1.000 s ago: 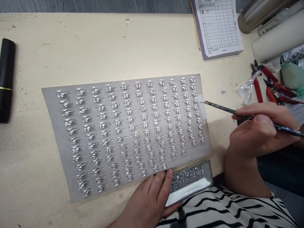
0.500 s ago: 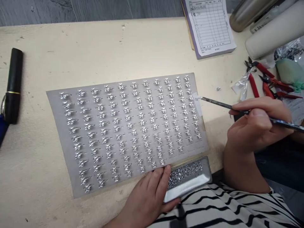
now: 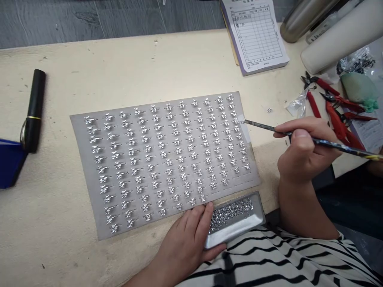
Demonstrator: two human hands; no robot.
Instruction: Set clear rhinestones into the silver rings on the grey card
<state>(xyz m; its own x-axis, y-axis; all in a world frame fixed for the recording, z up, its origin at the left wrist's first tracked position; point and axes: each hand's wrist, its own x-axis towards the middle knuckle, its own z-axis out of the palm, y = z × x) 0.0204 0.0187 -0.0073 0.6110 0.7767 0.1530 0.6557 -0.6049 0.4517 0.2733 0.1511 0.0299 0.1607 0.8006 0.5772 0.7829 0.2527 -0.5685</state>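
A grey sheet (image 3: 80, 139) lies on the table with rows of small silver rings (image 3: 163, 154) stuck in its slits, each ring with a shiny flower-like or bear-like top. My right hand (image 3: 308, 149) pinches a thin dark stick (image 3: 263, 126), its tip at a small white label (image 3: 245, 129) on the sheet's right edge. Along the sheet's lower edge, my left hand (image 3: 187, 235) grips the left end of a shallow metal tray (image 3: 236, 234), the thumb underneath. Many tiny sparkling stones (image 3: 230, 215) lie in the tray. The fingertips are close to the sheet.
A pad of printed forms (image 3: 259, 44) lies at the back right, beside metallic and white cylinders (image 3: 338, 38). Red-handled pliers (image 3: 335, 115) and plastic bags crowd the right side. On the left are a black cylindrical object (image 3: 35, 111) and a blue item (image 3: 12, 163).
The view has shifted slightly, bringing more of the blue item into sight. Both hands keep their grips, and the stick's tip stays by the label.
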